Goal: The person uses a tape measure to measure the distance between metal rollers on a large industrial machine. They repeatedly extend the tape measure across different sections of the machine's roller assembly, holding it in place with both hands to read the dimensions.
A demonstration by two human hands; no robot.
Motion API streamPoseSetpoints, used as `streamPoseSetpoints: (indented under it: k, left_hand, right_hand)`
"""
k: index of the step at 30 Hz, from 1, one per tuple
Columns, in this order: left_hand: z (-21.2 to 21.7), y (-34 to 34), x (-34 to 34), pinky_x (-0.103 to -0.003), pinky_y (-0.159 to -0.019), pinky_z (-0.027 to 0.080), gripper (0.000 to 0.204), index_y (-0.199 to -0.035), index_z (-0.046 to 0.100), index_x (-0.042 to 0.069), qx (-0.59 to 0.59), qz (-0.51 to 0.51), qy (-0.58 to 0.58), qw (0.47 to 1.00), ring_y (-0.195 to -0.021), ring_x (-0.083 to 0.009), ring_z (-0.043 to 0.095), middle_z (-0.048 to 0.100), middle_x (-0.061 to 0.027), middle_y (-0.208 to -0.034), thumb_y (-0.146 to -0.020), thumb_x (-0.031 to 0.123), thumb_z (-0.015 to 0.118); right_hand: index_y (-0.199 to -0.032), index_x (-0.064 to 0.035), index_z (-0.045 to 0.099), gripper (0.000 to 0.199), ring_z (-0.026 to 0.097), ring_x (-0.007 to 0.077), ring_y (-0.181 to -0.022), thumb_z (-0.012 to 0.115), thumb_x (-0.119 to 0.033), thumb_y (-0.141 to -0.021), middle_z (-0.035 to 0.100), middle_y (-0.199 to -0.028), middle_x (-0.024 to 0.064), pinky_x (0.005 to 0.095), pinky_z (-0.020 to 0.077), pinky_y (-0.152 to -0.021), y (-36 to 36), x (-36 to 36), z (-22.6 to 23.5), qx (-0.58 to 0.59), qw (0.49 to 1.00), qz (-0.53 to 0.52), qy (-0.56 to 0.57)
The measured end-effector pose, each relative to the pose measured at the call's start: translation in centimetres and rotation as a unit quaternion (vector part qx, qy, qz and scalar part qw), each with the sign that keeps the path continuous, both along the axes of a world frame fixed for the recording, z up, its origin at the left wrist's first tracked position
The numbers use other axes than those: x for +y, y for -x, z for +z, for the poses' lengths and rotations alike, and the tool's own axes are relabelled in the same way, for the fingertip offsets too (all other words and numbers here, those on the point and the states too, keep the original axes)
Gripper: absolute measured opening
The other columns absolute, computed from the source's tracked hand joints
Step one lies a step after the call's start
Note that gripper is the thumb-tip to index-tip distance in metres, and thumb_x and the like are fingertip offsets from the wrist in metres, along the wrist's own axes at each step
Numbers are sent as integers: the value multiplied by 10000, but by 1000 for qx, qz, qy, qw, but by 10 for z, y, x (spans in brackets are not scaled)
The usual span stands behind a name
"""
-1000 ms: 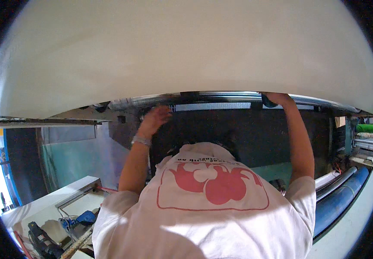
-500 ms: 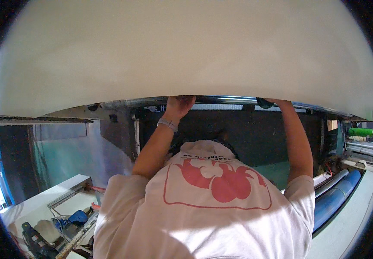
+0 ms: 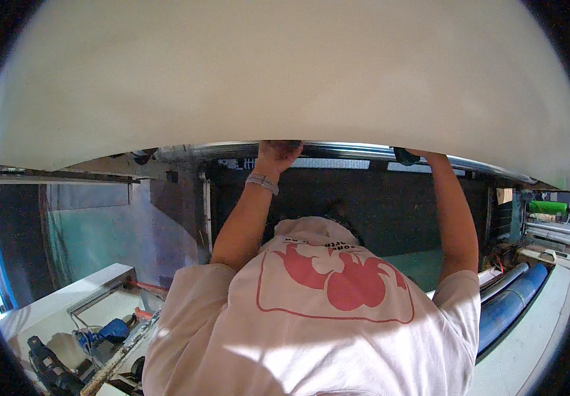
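A broad cream sheet or panel (image 3: 285,72) fills the upper view, its lower edge crossing in front of both hands. My left hand (image 3: 279,156), with a light band on the wrist, reaches up to that edge beside a shiny metal bar (image 3: 344,152). Its fingers look curled; their tips and anything in them are hidden. Farther right, my right hand (image 3: 430,157) is up at the same edge. It appears closed on a dark rounded piece (image 3: 406,156), partly covered by the sheet.
At lower left an open white housing (image 3: 60,310) holds a blue motor-like part (image 3: 114,329) and a black part (image 3: 50,362). A blue roller (image 3: 512,303) lies in a white frame at lower right. A green roll (image 3: 547,207) sits at the far right.
My left hand has risen slightly and turned a little at the sheet's edge. My right hand stays beside the dark rounded piece. The view has shifted a little.
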State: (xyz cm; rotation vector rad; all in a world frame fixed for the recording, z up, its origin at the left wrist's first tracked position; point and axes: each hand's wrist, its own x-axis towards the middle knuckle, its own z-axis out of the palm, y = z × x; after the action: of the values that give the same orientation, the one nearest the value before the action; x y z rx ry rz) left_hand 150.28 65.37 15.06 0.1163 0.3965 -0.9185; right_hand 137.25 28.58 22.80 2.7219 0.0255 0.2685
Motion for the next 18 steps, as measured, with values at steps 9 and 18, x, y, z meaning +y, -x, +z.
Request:
streamPoseSetpoints:
  k: [9, 18]
  left_hand:
    - [-4, 2, 5, -453, -675, 477, 328, -899, 585, 112, 27, 1, 38, 999, -827, -261, 567, 602, -87, -860, -799, 394, 452]
    - [4, -1, 4, -359, -563, 492, 423, -910, 555, 81, 51, 29, -66, 996, -703, -218, 561, 571, -87, -786, -799, 466, 419]
  right_hand:
    - [-1294, -152, 242, 801, 261, 326, -1187, 509, -584, -675, 246, -1330, 128, 480, 233, -955, 8, 15, 10, -54, 991, 33, -122]
    - [-1260, -119, 322, 700, 342, 299, -1140, 516, -521, -720, 347, -1271, 146, 456, 295, -923, 9, 13, 7, -190, 978, 43, -69]
